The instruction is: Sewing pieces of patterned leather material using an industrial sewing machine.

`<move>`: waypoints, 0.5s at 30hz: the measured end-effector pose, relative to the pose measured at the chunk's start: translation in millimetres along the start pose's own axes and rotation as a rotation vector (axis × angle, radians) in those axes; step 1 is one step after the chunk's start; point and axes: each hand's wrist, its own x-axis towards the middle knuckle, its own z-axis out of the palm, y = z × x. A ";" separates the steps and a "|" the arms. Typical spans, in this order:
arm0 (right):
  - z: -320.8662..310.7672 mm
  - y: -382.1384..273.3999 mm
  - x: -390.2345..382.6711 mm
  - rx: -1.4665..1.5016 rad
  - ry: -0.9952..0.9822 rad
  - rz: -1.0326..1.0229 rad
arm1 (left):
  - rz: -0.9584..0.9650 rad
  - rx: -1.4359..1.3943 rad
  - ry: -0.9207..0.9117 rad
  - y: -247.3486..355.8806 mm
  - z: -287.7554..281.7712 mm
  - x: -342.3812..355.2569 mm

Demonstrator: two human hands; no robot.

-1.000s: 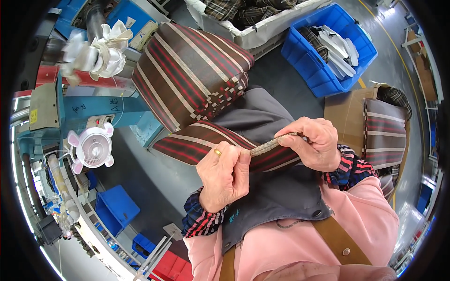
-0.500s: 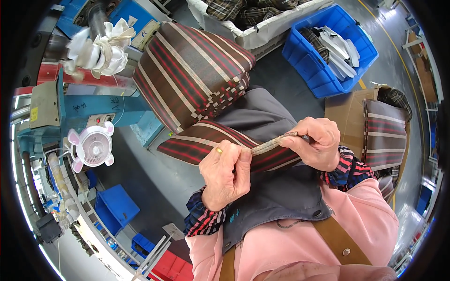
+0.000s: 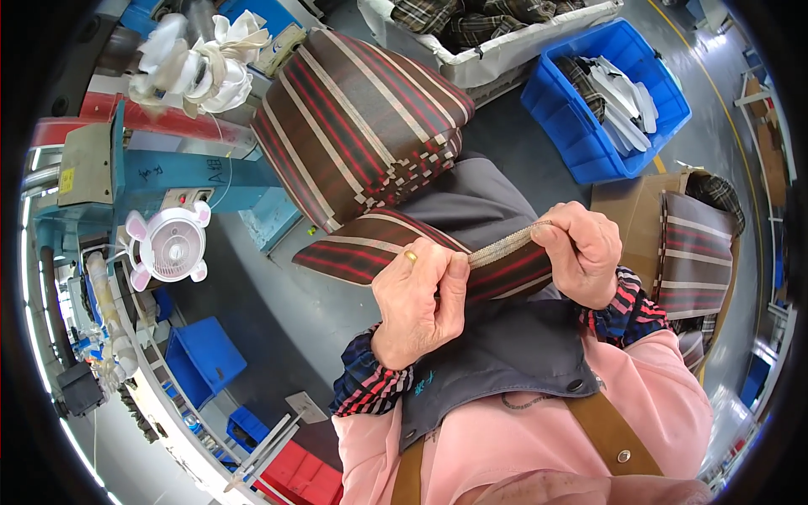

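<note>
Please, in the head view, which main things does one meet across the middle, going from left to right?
White fan with pink ears → left hand → pale strip → right hand → grey-brown striped piece.

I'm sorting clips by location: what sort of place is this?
Probably a factory workshop, perhaps for sewn goods: there is a stack of striped brown pieces, a blue plastic bin holding white and plaid pieces, and a teal machine frame at the left.
</note>
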 end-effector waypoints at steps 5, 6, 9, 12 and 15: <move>8.5 5.8 25.9 -0.049 -0.022 -0.061 | -0.062 -0.095 0.044 -6.0 -5.2 8.7; 11.7 6.6 36.6 -0.062 -0.035 -0.036 | -0.053 -0.095 0.046 -8.5 -8.6 14.0; 21.9 7.9 72.4 -0.029 -0.028 -0.127 | 0.009 -0.026 0.100 -14.4 -20.8 32.4; 29.2 8.4 108.1 -0.054 -0.042 -0.180 | 0.101 0.110 0.181 -22.7 -36.4 55.0; 38.6 7.8 144.1 -0.008 -0.087 -0.194 | 0.101 0.135 0.229 -29.6 -54.4 73.5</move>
